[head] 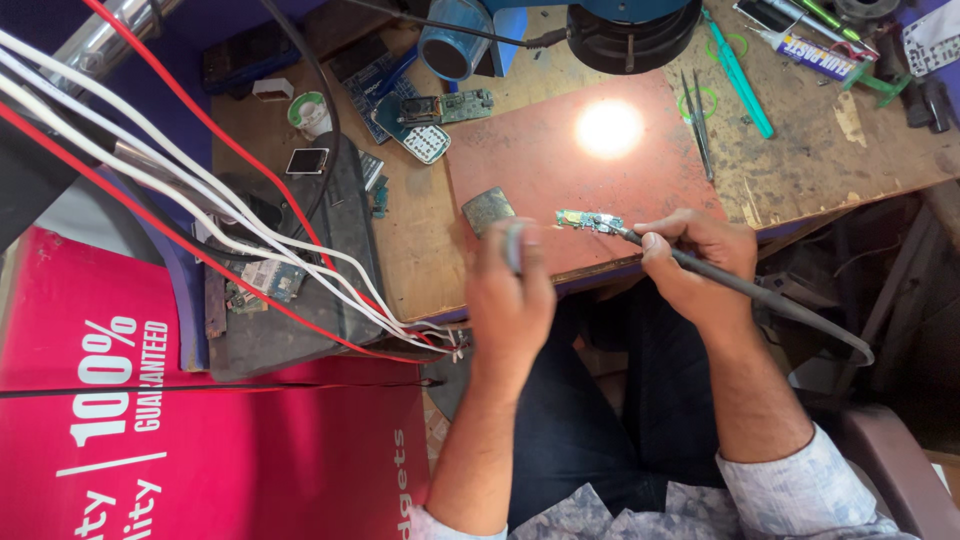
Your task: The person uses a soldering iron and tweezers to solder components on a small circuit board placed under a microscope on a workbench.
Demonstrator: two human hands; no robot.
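Observation:
A small green circuit board (590, 221) lies on a reddish-brown mat (560, 160) near the table's front edge. My right hand (698, 262) grips a grey soldering iron (745, 287) like a pen, its tip touching the board's right end. My left hand (508, 290) is closed around a small grey object (514, 245), held just left of the board; what it is I cannot tell. A dark rectangular sponge pad (488, 210) sits on the mat above my left hand.
A bright light spot (609, 128) falls on the mat under a microscope ring lamp (632, 35). Tweezers (699, 125), a teal tool (738, 75), a paste tube (815, 52) and loose boards (430, 115) lie around. White and red cables (200, 190) cross at left over a red box (200, 440).

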